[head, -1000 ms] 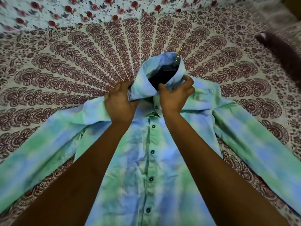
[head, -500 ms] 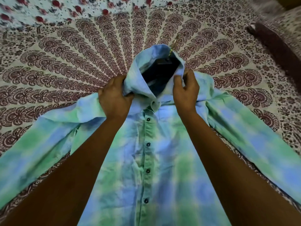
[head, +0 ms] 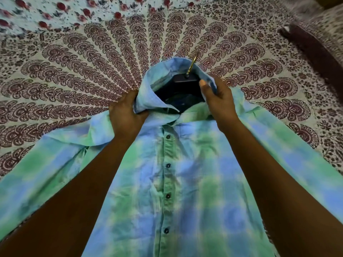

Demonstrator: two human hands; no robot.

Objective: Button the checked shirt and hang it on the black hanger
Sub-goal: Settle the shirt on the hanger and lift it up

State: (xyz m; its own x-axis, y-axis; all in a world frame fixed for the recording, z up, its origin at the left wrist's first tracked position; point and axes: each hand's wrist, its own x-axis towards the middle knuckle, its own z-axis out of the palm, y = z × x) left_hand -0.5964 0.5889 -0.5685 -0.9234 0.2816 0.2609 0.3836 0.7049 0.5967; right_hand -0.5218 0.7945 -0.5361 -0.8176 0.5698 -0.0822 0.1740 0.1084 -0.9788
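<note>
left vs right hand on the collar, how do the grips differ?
The left hand bunches the collar low at its point, fingers wrapped under the cloth; the right hand pinches the collar edge higher up, thumb on top. The left hand sits clear of the hanger; the right is beside its black neck. Both grip the same collar, holding it open.

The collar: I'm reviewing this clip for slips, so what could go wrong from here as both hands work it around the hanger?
1. The black hanger sits loose inside the neck; tugging the collar with the left hand and right hand could shift it off centre.
2. The top of the placket looks open near the collar, so the shirt may gape or slide when lifted.
</note>
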